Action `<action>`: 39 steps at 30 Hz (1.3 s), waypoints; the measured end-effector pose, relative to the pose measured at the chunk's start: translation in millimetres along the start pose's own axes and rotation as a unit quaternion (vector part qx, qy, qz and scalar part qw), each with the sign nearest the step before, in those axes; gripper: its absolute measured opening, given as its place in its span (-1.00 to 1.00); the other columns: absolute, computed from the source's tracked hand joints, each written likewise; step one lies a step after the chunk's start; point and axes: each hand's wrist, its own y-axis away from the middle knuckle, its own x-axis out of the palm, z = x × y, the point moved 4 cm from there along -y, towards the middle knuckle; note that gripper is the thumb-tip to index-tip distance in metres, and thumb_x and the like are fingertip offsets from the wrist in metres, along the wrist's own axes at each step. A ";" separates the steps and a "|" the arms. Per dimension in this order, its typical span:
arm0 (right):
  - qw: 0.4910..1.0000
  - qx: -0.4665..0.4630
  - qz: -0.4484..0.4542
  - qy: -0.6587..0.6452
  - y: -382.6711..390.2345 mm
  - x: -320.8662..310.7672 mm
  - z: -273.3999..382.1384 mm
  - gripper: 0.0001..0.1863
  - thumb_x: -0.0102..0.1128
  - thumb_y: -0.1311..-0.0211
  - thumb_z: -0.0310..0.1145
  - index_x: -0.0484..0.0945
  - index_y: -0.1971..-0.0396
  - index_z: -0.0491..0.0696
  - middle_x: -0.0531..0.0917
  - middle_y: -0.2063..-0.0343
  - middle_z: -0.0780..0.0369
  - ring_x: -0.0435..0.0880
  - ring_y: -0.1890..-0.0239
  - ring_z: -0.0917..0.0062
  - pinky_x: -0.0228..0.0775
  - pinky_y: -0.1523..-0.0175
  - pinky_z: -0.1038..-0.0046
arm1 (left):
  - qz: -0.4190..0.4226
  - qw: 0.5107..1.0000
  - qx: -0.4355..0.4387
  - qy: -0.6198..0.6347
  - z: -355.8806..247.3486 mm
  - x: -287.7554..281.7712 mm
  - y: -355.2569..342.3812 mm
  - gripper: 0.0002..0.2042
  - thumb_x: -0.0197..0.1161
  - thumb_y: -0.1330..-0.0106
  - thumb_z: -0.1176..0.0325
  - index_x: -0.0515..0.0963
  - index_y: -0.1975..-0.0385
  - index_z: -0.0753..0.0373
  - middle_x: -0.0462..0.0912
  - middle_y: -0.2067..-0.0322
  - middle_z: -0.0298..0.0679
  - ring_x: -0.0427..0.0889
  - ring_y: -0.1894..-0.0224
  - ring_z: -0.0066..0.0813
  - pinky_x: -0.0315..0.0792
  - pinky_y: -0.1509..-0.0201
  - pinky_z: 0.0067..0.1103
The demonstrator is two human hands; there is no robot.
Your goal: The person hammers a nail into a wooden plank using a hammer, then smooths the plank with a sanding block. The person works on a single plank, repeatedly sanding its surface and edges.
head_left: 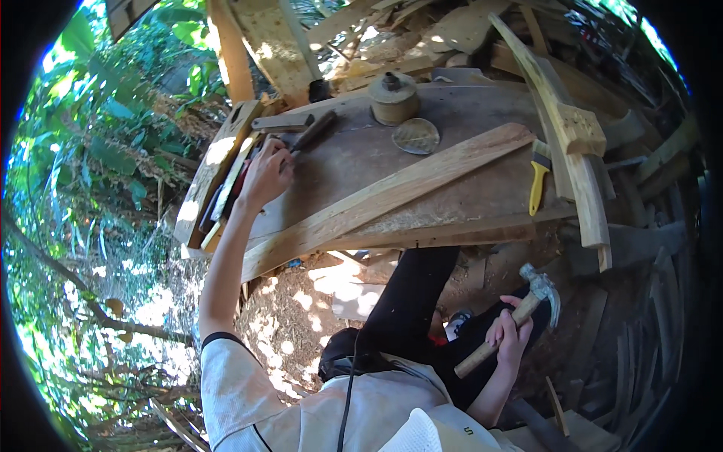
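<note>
My right hand (510,337) is wrapped round the wooden handle of a claw hammer (541,290), held beside my leg with its metal head up. At the left end of the workbench (331,177), my left hand (267,173) has curled fingers. They meet the near end of a dark-handled tool (315,130), whose kind I cannot make out. A flat wooden-looking piece (282,122) lies just beyond it. Several slim tools, partly hidden by my hand, lie in a wooden rack (218,166) along that end. A long tapered board (399,192) crosses the bench diagonally.
A round lidded pot (394,99) and a round disc (416,136) stand towards the back. On the right are a yellow-handled brush (538,177) and a long curved timber (576,135) overhanging the bench. Scrap wood (655,301) piles up at right; plants (98,151) grow at left.
</note>
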 end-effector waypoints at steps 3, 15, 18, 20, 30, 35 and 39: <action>1.000 0.000 0.002 -0.008 -3.2 6.2 -0.7 -0.72 0.03 -0.50 -0.49 0.48 -0.11 -0.23 0.33 0.74 0.38 0.31 0.80 0.68 0.25 0.64 0.55 | 0.008 1.000 -0.018 -0.011 5.6 -0.9 12.2 -0.84 0.34 -0.29 0.37 0.59 0.22 0.27 0.54 0.02 -0.09 0.61 -0.04 -0.03 0.50 -0.14 -0.26; 1.000 0.010 -0.019 0.007 -0.1 -3.2 -5.5 -0.71 0.03 -0.49 -0.44 0.47 -0.12 -0.18 0.30 0.75 0.38 0.27 0.82 0.68 0.24 0.67 0.55 | -0.009 1.000 0.019 -0.018 -6.2 5.2 -3.6 -0.86 0.36 -0.38 0.38 0.56 0.24 0.30 0.56 -0.02 -0.09 0.58 -0.10 -0.01 0.48 -0.18 -0.24; 1.000 0.013 -0.015 -0.004 -1.0 0.7 -2.7 -0.73 0.04 -0.49 -0.49 0.50 -0.09 -0.23 0.36 0.75 0.36 0.34 0.80 0.68 0.26 0.65 0.54 | -0.090 0.994 0.061 -0.031 -27.2 -6.8 -8.3 -0.86 0.39 -0.35 0.40 0.56 0.24 0.25 0.62 0.01 -0.12 0.63 -0.05 -0.05 0.53 -0.12 -0.23; 1.000 0.006 -0.009 0.003 -1.0 2.2 -1.0 -0.73 0.05 -0.49 -0.47 0.50 -0.10 -0.21 0.35 0.74 0.37 0.34 0.80 0.68 0.28 0.64 0.53 | -0.118 0.990 0.064 0.030 -47.3 -15.5 -16.4 -0.87 0.42 -0.31 0.43 0.58 0.29 0.26 0.72 0.15 -0.15 0.67 -0.02 -0.05 0.52 -0.15 -0.23; 1.000 0.006 0.005 0.013 -0.7 13.6 2.0 -0.71 0.07 -0.50 -0.46 0.50 -0.11 -0.25 0.40 0.72 0.36 0.39 0.79 0.67 0.34 0.63 0.52 | -0.052 0.907 0.048 0.416 -181.6 37.0 -78.2 -0.93 0.24 -0.43 0.59 0.66 0.23 0.36 0.70 0.42 -0.29 0.71 0.42 -0.61 0.56 0.34 -0.61; 1.000 0.012 0.004 0.011 4.8 19.4 3.4 -0.71 0.08 -0.50 -0.48 0.49 -0.10 -0.30 0.41 0.72 0.36 0.39 0.79 0.69 0.33 0.63 0.55 | 0.092 0.895 0.010 0.437 -213.4 85.9 -114.8 -0.78 0.14 -0.42 0.55 0.71 0.08 0.43 0.73 0.37 -0.26 0.70 0.42 -0.63 0.56 0.32 -0.63; 1.000 0.014 0.005 0.017 5.5 22.2 2.1 -0.72 0.08 -0.47 -0.50 0.48 -0.09 -0.29 0.39 0.74 0.35 0.38 0.81 0.66 0.31 0.66 0.53 | 0.065 0.859 -0.028 0.508 -215.0 107.3 -117.7 -0.74 0.12 -0.39 0.57 0.72 0.05 0.42 0.76 0.35 -0.25 0.70 0.41 -0.64 0.57 0.29 -0.65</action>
